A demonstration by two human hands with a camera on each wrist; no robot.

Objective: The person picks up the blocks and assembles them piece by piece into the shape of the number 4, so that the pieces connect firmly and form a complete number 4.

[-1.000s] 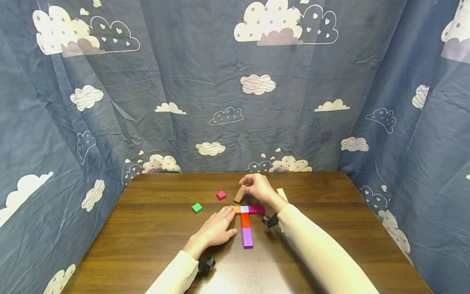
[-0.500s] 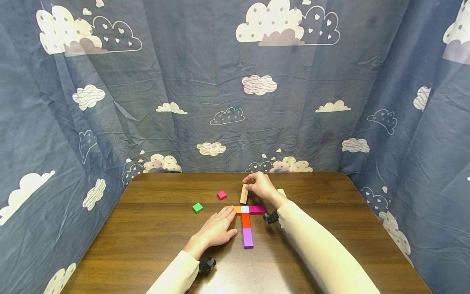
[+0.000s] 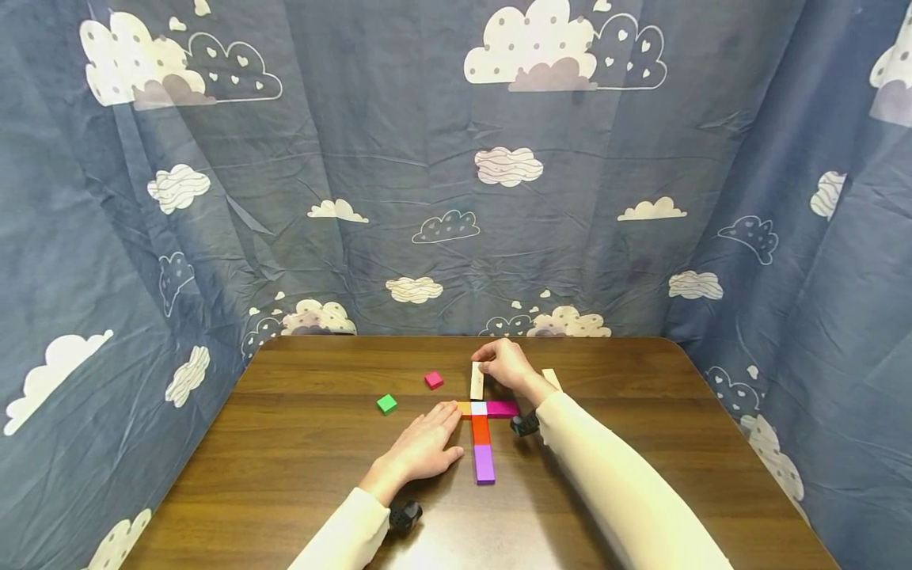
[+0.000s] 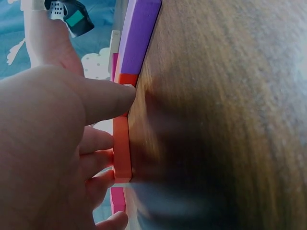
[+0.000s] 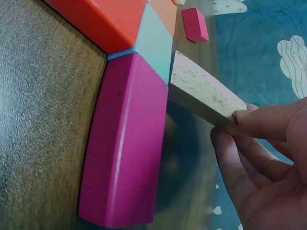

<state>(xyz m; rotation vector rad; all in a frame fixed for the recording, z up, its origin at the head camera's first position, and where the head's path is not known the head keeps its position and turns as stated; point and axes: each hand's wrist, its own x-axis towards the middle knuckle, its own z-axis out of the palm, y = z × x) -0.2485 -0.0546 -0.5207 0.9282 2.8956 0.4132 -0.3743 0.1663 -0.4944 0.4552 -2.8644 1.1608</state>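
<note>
A pale wooden block (image 3: 476, 384) is pinched between the thumb and fingers of my right hand (image 3: 509, 366). In the right wrist view this wooden block (image 5: 206, 93) slants, its far end beside the light blue block (image 5: 154, 40); contact between them is unclear. The light blue block joins an orange block (image 3: 465, 409), a magenta block (image 3: 503, 409) and a red block (image 3: 480, 430) in a T, with a purple block (image 3: 484, 465) below the red. My left hand (image 3: 420, 450) lies flat, fingertips on the orange block (image 4: 122, 148), partly hiding it.
A small green block (image 3: 386, 404) and a small pink block (image 3: 434, 381) lie on the left. Another pale wooden block (image 3: 551, 378) lies behind the right wrist, partly hidden. A cloud-patterned curtain (image 3: 442, 269) hangs beyond the table's back edge.
The right hand has turned the wooden block from a slant to nearly in line with the red and purple blocks, and moved slightly nearer the light blue block. The left hand stays put.
</note>
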